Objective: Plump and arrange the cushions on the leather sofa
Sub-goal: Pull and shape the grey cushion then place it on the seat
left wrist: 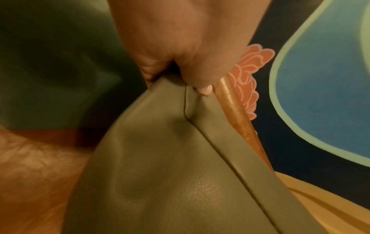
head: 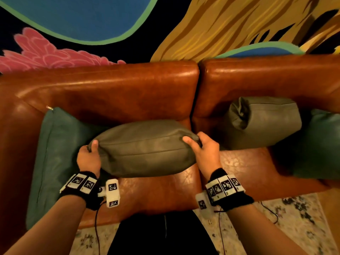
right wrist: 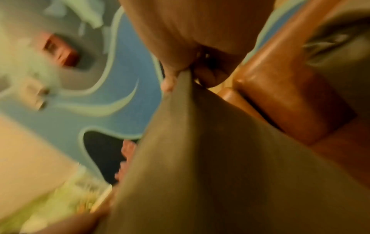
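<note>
An olive-grey leather cushion (head: 147,148) is held over the left seat of the brown leather sofa (head: 110,89). My left hand (head: 90,153) grips its left corner, thumb on top; the left wrist view shows that hand (left wrist: 176,63) pinching the cushion (left wrist: 170,166) at its seam. On the other end my right hand (head: 200,146) pinches the right corner, seen close in the blurred right wrist view as my right hand (right wrist: 192,74) on the cushion (right wrist: 200,158). A second grey cushion (head: 261,122) leans on the right backrest. A teal cushion (head: 57,153) lies at the left arm.
Another teal cushion (head: 320,144) sits at the sofa's right end. A painted mural wall (head: 92,19) rises behind the backrest. A patterned rug (head: 294,227) covers the floor before the sofa. The right seat front (head: 248,172) shows bare leather.
</note>
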`<action>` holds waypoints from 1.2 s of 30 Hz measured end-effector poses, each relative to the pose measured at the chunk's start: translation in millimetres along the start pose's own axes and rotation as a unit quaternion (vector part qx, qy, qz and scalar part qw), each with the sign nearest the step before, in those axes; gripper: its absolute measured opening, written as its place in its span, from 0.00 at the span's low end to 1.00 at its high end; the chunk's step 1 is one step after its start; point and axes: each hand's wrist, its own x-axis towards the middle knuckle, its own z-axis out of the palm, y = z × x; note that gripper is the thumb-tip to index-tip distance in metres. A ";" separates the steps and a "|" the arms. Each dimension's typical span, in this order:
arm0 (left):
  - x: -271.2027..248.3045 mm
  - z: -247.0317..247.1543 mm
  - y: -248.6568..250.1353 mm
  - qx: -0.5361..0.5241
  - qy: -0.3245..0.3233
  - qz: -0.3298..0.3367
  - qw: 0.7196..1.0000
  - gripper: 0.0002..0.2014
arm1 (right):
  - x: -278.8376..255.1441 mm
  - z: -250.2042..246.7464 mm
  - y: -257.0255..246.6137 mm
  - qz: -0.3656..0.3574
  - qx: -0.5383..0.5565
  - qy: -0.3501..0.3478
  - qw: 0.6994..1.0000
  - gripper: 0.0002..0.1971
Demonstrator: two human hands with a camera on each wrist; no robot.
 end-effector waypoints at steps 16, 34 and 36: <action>-58.2 0.4 58.6 -0.004 -0.026 0.161 0.987 0.20 | 15.6 -4.0 -15.2 0.019 -0.152 0.112 0.982 0.20; -9.4 -18.0 73.2 -0.068 -0.084 0.176 0.978 0.13 | 48.1 -70.0 15.5 0.052 -0.143 0.046 0.987 0.22; -21.8 6.0 70.0 -0.034 -0.101 0.200 0.974 0.13 | 48.9 -57.6 35.7 0.149 -0.194 0.060 0.968 0.12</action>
